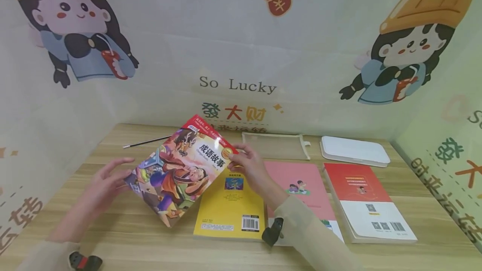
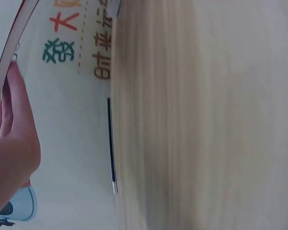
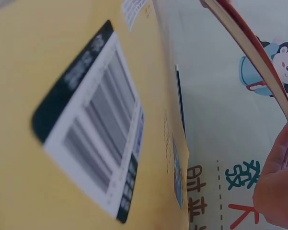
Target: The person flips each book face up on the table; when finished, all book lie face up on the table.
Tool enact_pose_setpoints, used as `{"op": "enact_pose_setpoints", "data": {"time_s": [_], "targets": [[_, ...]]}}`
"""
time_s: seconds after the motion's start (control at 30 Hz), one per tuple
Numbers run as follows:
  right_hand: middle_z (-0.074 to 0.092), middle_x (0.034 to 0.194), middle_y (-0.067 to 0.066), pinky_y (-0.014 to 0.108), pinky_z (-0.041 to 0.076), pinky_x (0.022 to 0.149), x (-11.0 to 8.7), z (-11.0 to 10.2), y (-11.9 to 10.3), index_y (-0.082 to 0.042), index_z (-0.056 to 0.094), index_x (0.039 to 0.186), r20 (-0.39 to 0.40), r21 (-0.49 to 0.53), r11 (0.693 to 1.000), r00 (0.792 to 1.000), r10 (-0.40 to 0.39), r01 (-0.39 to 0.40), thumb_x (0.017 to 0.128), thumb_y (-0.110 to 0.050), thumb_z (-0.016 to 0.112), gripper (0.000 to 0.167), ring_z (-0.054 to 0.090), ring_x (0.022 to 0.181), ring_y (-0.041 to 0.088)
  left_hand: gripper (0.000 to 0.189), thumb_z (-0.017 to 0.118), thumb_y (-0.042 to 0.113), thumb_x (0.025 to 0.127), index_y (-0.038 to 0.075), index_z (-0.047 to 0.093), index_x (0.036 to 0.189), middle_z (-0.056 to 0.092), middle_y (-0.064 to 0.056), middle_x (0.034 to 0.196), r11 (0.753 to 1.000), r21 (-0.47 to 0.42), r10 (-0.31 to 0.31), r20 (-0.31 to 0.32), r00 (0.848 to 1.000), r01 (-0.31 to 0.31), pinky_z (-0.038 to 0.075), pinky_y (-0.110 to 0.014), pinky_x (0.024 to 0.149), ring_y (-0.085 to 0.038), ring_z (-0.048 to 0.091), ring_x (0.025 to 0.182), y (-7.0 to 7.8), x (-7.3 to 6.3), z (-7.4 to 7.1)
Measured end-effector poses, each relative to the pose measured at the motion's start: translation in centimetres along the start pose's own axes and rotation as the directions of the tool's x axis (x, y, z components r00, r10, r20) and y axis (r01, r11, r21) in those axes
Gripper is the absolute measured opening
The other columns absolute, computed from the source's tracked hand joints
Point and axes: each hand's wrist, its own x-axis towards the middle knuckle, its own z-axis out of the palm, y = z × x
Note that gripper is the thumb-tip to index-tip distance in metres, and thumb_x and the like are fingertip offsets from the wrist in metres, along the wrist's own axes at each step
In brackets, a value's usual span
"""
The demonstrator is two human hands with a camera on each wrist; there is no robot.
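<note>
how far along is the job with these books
Apparently done: the yellow book, pink book and red-and-white book lie in a row on the table. In hand: the storybook, gripped by the right hand, the left hand at one corner. Probably remaining: setting it down, since it is held above the table.

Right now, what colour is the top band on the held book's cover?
The band is red, clearest in the head view.

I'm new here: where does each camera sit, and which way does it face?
Head: worn on the head, facing forward and down at the held book; left hand, right hand and sleeves show.
Left wrist: worn there, facing table and backdrop; left hand shows.
Right wrist: worn there, facing yellow book; right hand shows.
Head and right wrist share that yellow book.
</note>
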Motion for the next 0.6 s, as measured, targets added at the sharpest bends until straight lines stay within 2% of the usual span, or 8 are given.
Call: {"op": "enact_pose_setpoints", "data": {"time_s": [0.1,0.17,0.33,0.43,0.6], "targets": [[0.059,0.082,0.008,0.022,0.050,0.061,0.3,0.2,0.1,0.004,0.046,0.116,-0.005,0.007,0.999,0.999,0.042,-0.042,0.084,-0.002,0.055,0.033,0.056,0.062,0.012,0.034,0.038,-0.001,0.093,0.020,0.054,0.115,0.064,-0.004,0.094,0.990,0.124,-0.075,0.082,0.994,0.065,0.049,-0.029,0.076,-0.018,0.061,0.085,-0.2,-0.5,-0.9],[0.057,0.082,0.008,0.020,0.049,0.061,0.6,0.3,0.2,0.005,0.045,0.118,-0.017,0.011,0.997,0.997,0.071,-0.071,0.085,-0.003,0.055,0.036,0.055,0.062,0.012,0.035,0.039,-0.001,0.093,0.020,0.051,0.119,0.063,-0.004,0.097,0.978,0.190,-0.106,0.115,0.988,0.083,0.048,-0.031,0.078,-0.020,0.060,0.086,-0.2,-0.8,-1.3],[0.056,0.085,0.009,0.021,0.050,0.062,1.4,1.0,0.5,0.002,0.045,0.120,-0.079,0.011,0.993,0.990,0.115,-0.115,0.085,-0.012,0.058,0.039,0.057,0.066,0.011,0.038,0.045,0.000,0.091,0.020,0.049,0.123,0.062,-0.005,0.099,0.948,0.300,-0.149,0.139,0.979,0.102,0.048,-0.033,0.078,-0.020,0.059,0.088,0.1,-1.0,-1.7],[0.058,0.091,0.008,0.026,0.050,0.070,1.9,1.6,0.9,0.000,0.046,0.120,-0.093,-0.010,0.994,0.989,0.111,-0.112,0.085,-0.014,0.059,0.040,0.058,0.075,0.014,0.038,0.046,0.000,0.090,0.017,0.049,0.124,0.062,-0.006,0.100,0.938,0.329,-0.166,0.158,0.973,0.106,0.048,-0.034,0.078,-0.021,0.059,0.089,0.3,-1.2,-1.9],[0.055,0.109,0.014,0.035,0.046,0.082,2.5,2.7,1.6,-0.002,0.044,0.123,-0.040,-0.021,0.994,0.993,0.107,-0.108,0.085,-0.011,0.057,0.041,0.055,0.096,0.024,0.038,0.044,-0.001,0.090,0.014,0.048,0.125,0.062,-0.007,0.100,0.935,0.341,-0.171,0.191,0.967,0.098,0.049,-0.036,0.076,-0.021,0.059,0.089,0.4,-1.8,-2.7]]}}
